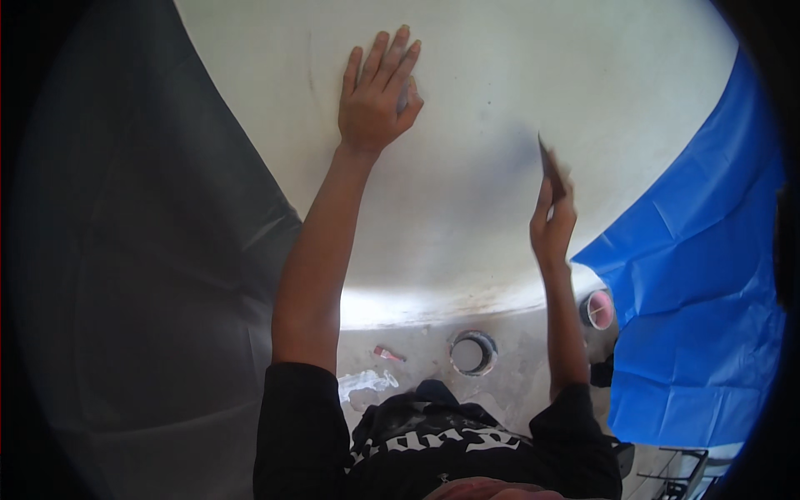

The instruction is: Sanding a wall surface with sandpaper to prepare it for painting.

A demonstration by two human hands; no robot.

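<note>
My left hand (377, 100) lies with its fingers outstretched against a large, smooth, pale curved surface (450, 225). A small greyish patch shows between its thumb and forefinger; whether it is a shadow or an object, I cannot make out. To the right, my right hand (554, 221) is closed around a thin, dark, flat scraper-like blade (548, 162), its pointed end up. That hand is slightly blurred, and the blade appears held off the surface, edge-on. A soft bluish shadow falls on the pale surface beside the blade.
Dark sheeting (167, 275) hangs along the left and a blue tarp (700, 292) along the right. On the concrete floor below stand a round container (473, 352) and a pinkish bucket (599, 309). A small red brush (387, 353) lies near a white smear.
</note>
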